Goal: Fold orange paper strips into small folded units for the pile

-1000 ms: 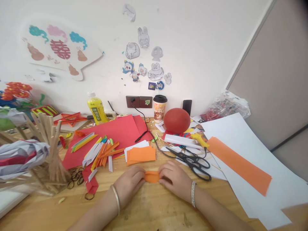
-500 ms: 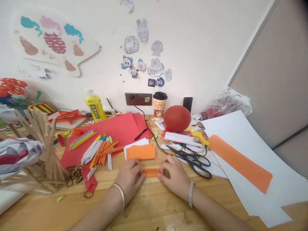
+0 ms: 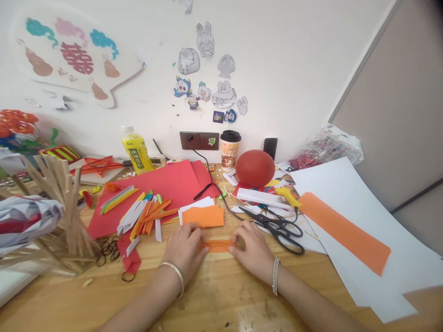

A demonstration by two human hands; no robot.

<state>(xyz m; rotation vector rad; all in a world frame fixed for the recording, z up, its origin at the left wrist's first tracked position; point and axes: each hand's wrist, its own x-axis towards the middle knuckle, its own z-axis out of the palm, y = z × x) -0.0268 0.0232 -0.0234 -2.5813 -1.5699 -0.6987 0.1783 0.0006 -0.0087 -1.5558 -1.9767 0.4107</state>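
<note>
A small folded strip of orange paper (image 3: 218,246) lies on the wooden table between my hands. My left hand (image 3: 185,246) pinches its left end, thumb and fingers closed on it. Its right end is between the thumb and curled fingers of my right hand (image 3: 252,248). A lengthwise crease shows along the strip. Just beyond it sits a stack of orange paper rectangles (image 3: 204,216) partly over white ones. Black-handled scissors (image 3: 277,228) lie open to the right of my right hand.
Folded paper strips (image 3: 145,216) and red sheets (image 3: 162,184) lie at left, near a bundle of wooden sticks (image 3: 65,198). A yellow bottle (image 3: 136,150), lidded cup (image 3: 230,150) and red balloon (image 3: 255,168) stand behind. White sheets (image 3: 332,203) and a glue gun (image 3: 288,197) are at right.
The orange paper's near flap now looks narrower between my fingers. My left hand has shifted slightly left and my right hand slightly right; both still pinch the paper.
</note>
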